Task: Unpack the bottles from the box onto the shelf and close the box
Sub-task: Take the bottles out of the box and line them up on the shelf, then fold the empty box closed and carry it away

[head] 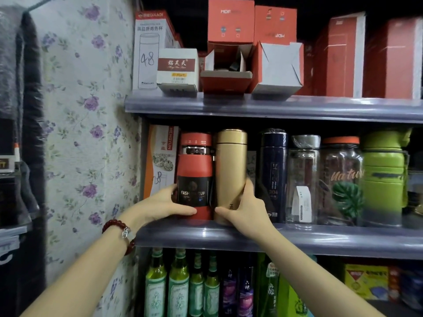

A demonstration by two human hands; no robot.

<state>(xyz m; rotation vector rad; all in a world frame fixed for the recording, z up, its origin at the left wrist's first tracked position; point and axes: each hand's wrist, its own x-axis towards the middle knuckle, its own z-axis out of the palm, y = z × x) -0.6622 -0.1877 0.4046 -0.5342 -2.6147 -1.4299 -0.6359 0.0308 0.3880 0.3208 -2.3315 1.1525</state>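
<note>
left hand [160, 205] gripping, right hand [246, 210] gripping, arms raised

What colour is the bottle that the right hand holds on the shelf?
Gold, a matte metallic tone, seen in the head view: the gold bottle gripped by the right hand.

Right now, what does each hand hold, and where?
Left hand grips the red bottle low down; right hand grips the gold bottle near its base.

Centre: red flask [195, 175] with black label band beside plain gold flask [231, 170]; navy flask [272, 175] and lime-green bottle [384, 179] to the right. Upper right: orange-red cartons [231, 21]. Left: white wallpaper [87, 124] patterned with purple flowers. Lower left: dark red bead bracelet [116, 227].
</note>
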